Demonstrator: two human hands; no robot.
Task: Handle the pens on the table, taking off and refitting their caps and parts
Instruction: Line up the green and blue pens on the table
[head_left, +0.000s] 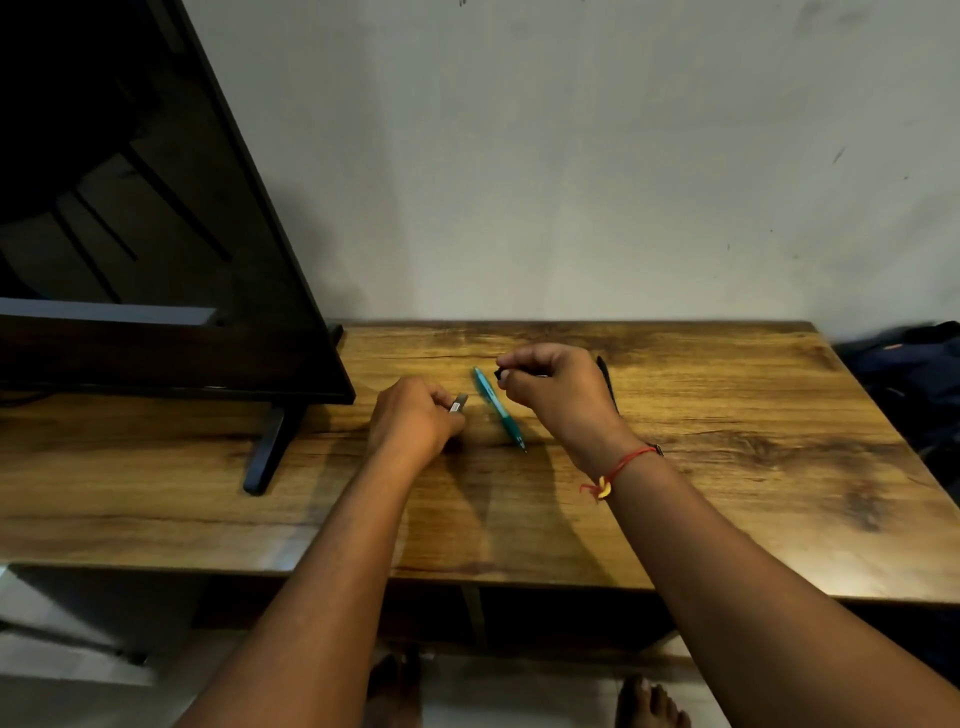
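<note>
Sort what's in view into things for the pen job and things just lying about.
For the job: teal pen on the table; grey pen part, held by the left hand; dark pen part, pinched by the right hand; black pen behind it.
Lying about: screen; dark bag.

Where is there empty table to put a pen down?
Bare wood lies right of the right hand, past the black pen, out to the wooden table's edge, and between the black screen's foot and the left hand. Crowded: the teal pen between both hands.
</note>
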